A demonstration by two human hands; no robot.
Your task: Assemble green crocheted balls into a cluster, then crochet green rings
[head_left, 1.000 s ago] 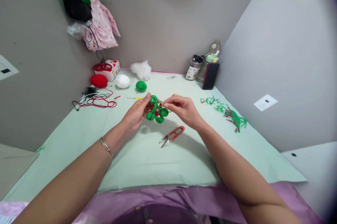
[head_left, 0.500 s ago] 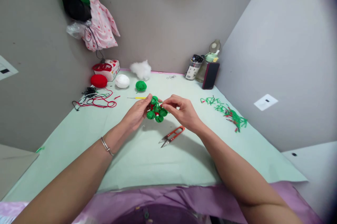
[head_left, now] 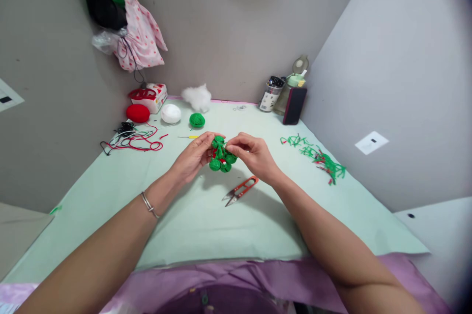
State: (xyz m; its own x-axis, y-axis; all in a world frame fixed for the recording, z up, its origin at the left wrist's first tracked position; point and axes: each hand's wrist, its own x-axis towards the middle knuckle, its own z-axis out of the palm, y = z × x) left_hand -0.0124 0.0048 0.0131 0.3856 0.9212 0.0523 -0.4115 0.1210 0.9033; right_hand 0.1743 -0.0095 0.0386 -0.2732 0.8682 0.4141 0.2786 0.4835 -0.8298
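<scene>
A green-and-red yarn cluster (head_left: 215, 164) is held up over the tabletop (head_left: 184, 230). The left hand (head_left: 192, 157) has its fingers clamped on one side; the right hand (head_left: 255, 155) pinches its fingers together at the other, I can't tell on what. It looks light and squishy, best held by a fat ball.

Soft, cool, even daylight-white light fills the room, though I can't make out its source. The right wall (head_left: 405, 63) catches most of it; the left wall (head_left: 44, 34) stays greyer. Hazy shadows spread over the pale green tablecloth (head_left: 177, 235) below the left hand (head_left: 191, 157) and right forearm (head_left: 313, 211). Fine stitches on the green crocheted cluster (head_left: 218, 151) smear, the margins stretch, and a dark curve shades the far right edge
</scene>
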